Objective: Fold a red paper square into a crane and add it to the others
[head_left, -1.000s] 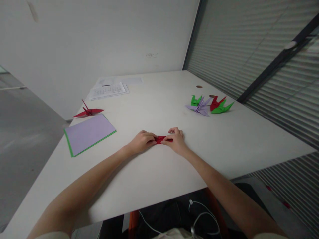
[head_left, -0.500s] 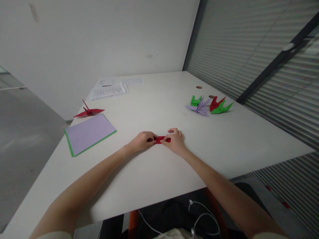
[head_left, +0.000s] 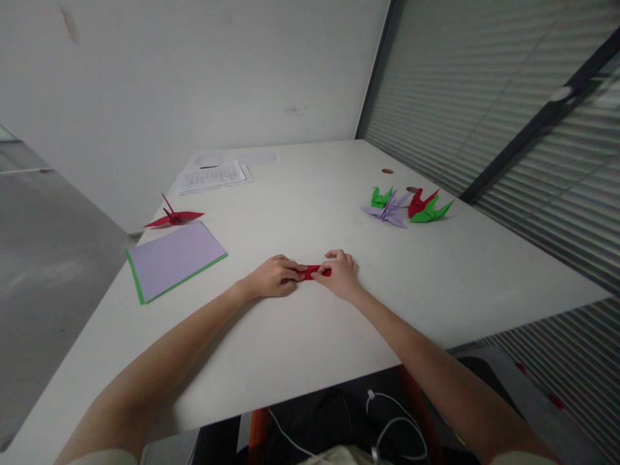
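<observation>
A small piece of folded red paper (head_left: 310,272) lies on the white table between my hands. My left hand (head_left: 276,276) grips its left end, thumb and fingers closed on it. At the right end, my right hand (head_left: 341,274) pinches the paper with thumb and index finger, its other fingers curled above the tabletop. Both hands rest low against the table and hide the two ends of the paper. Fine creases in it are too small to make out.
Purple and green paper sheets (head_left: 177,258) lie stacked at left, with a red paper crane (head_left: 175,217) behind them. Several folded cranes, one of them purple (head_left: 388,210), stand at right. Written sheets (head_left: 213,175) lie at the back left. White cables (head_left: 400,420) hang below the table's front edge.
My left hand's fingers have shifted and flattened slightly on the left end of the red paper. My right hand keeps nearly the same pinch.
</observation>
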`<state>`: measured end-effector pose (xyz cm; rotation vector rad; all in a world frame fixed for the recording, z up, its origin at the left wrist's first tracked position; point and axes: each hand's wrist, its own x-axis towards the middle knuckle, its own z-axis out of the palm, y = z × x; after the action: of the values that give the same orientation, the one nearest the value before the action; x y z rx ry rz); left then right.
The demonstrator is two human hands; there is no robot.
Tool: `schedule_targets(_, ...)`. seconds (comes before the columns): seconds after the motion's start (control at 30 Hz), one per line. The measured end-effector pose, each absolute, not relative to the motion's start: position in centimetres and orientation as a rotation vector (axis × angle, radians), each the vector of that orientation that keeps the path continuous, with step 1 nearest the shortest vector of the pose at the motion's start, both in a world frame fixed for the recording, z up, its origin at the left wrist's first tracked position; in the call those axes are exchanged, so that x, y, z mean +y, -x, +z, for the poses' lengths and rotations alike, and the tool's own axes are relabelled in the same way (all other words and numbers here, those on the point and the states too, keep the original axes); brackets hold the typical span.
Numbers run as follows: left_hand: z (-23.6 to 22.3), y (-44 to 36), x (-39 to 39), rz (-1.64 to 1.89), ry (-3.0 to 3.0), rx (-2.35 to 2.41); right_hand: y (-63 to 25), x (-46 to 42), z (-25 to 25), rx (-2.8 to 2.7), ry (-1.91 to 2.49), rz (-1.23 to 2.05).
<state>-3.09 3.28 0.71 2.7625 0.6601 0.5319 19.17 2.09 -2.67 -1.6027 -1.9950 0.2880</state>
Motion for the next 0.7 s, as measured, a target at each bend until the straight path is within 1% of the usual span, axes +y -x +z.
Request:
schedule_targets(0.43,0.3,3.31,3.4,0.686,-2.079,0.802,-19.07,2.24,-2.48,-1.997,1.62,0.346)
schedule_targets(0.57,0.49,3.56,3.73,0.621,-1.955,0.733,-19.07,2.26,-2.58,-1.989,1.629,0.343)
schedule_targets(0.7,0.76,3.82,4.03,0.576,-1.95,0.72,-19.06,2.24,-2.46,-1.991,1.62,0.341)
